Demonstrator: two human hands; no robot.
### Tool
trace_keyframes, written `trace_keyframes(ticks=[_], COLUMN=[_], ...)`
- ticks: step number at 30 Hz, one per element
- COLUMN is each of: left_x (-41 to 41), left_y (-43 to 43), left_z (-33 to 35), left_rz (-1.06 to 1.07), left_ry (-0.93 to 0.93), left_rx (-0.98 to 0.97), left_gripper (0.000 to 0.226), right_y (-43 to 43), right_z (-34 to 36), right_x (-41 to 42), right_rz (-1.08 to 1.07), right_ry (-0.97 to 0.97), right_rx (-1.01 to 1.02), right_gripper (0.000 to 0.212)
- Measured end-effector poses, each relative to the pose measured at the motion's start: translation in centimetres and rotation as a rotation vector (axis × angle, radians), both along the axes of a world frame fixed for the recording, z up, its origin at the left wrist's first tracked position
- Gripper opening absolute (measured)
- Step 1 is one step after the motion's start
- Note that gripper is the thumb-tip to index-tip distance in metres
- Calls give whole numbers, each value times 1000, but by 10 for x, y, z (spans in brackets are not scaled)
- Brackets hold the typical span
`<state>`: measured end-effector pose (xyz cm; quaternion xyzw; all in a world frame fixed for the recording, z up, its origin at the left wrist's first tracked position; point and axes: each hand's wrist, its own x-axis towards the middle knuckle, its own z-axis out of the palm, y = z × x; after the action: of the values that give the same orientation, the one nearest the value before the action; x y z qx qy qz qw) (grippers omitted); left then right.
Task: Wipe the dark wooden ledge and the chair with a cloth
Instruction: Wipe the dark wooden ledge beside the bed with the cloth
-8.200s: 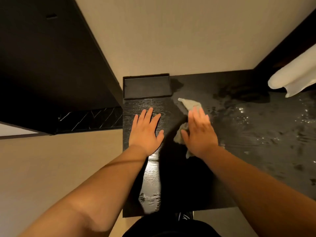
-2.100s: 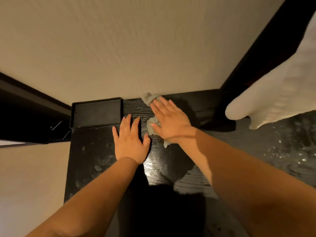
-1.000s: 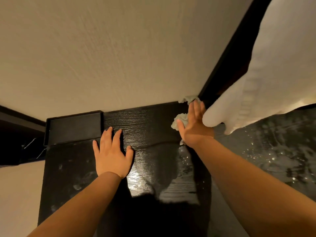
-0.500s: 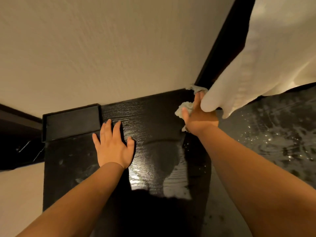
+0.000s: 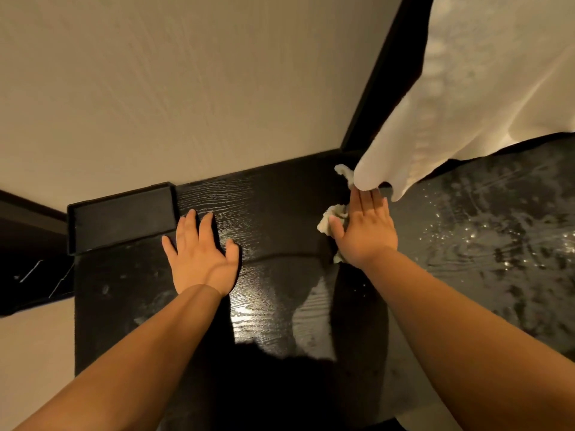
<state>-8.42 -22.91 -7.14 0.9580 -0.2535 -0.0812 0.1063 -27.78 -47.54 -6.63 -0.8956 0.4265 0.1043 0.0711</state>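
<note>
Dark wooden ledge (image 5: pixel 273 213) looks part-wiped: flat right hand (image 5: pixel 364 231) presses cloth (image 5: pixel 334 217) at far corner, left hand (image 5: pixel 199 256) spread; chair unseen.

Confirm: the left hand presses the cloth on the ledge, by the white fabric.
Wrong hand: the right hand presses the cloth on the ledge, by the white fabric. The left hand lies bare on it. The head view shows it.
</note>
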Motion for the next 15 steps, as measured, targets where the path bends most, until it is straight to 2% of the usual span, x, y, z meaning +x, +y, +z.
trace_keyframes(ticks=[3,7,9,11,15], left_x=[0,0,0,0,-1], left_y=[1,1,2,2,0], left_z=[-3,-4,-5,-6,-5], left_rz=[-3,-6,-7,-12,-23], left_ry=[-8,-9,-12,-15,-12], left_rx=[-16,-30,-37,-41,-50], left_gripper=[70,69,69,69,69], right_y=[24,80,77,56,20], right_z=[-1,-3,-4,-4,0], right_x=[6,0,-9,-17,-29], right_rz=[-13,250,328,259,-12], right_ry=[-12,-31,-60,-56,-1], right_rx=[4,73,92,58,-12], right_gripper=[87,88,81,78,82])
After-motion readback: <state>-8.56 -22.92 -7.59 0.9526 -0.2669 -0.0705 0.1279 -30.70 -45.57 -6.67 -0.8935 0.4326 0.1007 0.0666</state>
